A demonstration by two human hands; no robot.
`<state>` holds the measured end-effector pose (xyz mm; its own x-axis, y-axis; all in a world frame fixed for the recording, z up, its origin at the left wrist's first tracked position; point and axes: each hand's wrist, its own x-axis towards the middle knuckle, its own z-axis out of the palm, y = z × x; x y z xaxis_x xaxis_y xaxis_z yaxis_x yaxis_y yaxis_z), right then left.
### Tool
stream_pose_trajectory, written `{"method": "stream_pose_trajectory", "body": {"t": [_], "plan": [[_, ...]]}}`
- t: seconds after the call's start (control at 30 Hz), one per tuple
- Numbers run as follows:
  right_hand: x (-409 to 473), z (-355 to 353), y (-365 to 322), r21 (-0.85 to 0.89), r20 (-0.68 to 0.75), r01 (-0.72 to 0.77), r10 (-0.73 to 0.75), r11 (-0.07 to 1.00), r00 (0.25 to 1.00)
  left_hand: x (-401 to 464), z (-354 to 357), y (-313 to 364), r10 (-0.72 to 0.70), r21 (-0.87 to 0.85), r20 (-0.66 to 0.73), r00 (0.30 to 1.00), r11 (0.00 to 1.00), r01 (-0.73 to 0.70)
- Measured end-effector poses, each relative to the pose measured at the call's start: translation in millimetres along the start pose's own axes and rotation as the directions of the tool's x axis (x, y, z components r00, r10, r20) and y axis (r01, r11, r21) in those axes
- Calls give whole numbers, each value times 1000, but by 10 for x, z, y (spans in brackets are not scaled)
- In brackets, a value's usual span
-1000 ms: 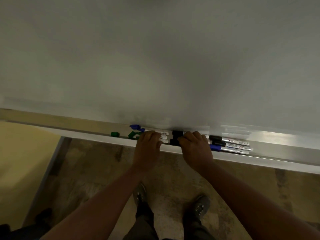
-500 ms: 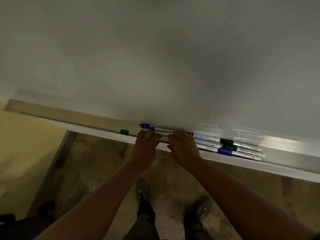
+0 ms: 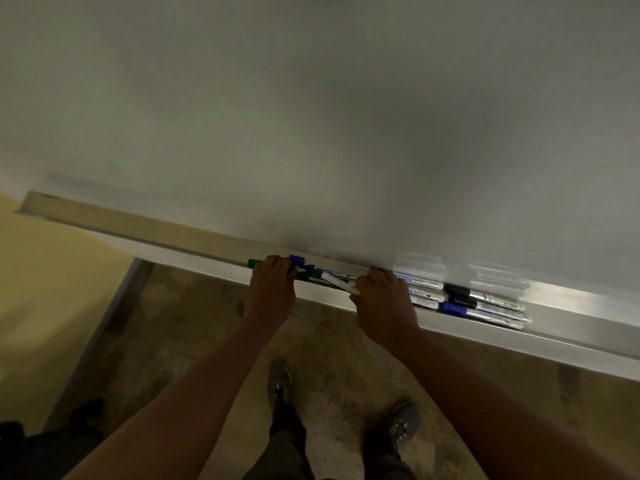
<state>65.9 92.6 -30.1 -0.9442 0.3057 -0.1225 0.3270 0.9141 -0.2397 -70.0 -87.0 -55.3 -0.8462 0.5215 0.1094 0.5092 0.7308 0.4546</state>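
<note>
Several markers (image 3: 332,277) gripped, left hand (image 3: 270,294), right hand (image 3: 382,304), whiteboard tray (image 3: 138,227)

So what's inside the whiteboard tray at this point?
A bundle of markers gripped between left hand and right hand, two labelled markers, three capped markers further right, a green cap far left. Both hands cover the bundle's ends.

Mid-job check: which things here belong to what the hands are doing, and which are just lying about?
In the job:
left hand
right hand
marker bundle gripped between them
tray under it

Lying about:
other markers further right in the tray
green cap by the left hand
whiteboard
</note>
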Motion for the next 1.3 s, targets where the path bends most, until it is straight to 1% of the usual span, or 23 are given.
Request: {"method": "stream_pose_trajectory", "body": {"t": [0.1,0.2,0.33,0.47,0.53,0.67,0.77,0.97,1.1,1.23,1.3], "plan": [[-24,-22,22,11,-10,-19,19,1000,1000,27,-37,2,25,28,20,999,999,-25],[-42,-52,35,10,-5,-27,28,1000,1000,44,-60,-20,4,50,86,996,999,-9],[-60,-100,54,37,-6,-38,39,999,999,71,-128,-73,-36,9,150,988,999,35],[-95,-147,79,72,-4,-47,47,996,999,137,-198,-68,-44,-10,212,976,999,47],[-113,-177,101,81,-8,-47,48,996,999,127,-230,-42,-32,-49,182,983,998,41],[-142,-241,119,123,-26,-43,47,992,999,30,-348,115,38,-268,14,999,963,-33],[-162,-288,121,163,-49,-27,35,986,998,-17,-417,221,54,-357,-50,997,931,-68],[-207,-394,93,173,-106,5,14,985,994,-25,-484,402,112,-425,-68,991,896,-130],[-235,-475,67,176,-135,23,1,984,991,-3,-533,491,192,-434,-34,981,881,-187],[-269,-550,4,156,-184,55,-26,986,983,-17,-593,573,203,-520,54,978,842,-146],[-277,-578,-6,167,-197,56,-23,984,980,-26,-619,603,183,-566,77,980,817,-108]]}}
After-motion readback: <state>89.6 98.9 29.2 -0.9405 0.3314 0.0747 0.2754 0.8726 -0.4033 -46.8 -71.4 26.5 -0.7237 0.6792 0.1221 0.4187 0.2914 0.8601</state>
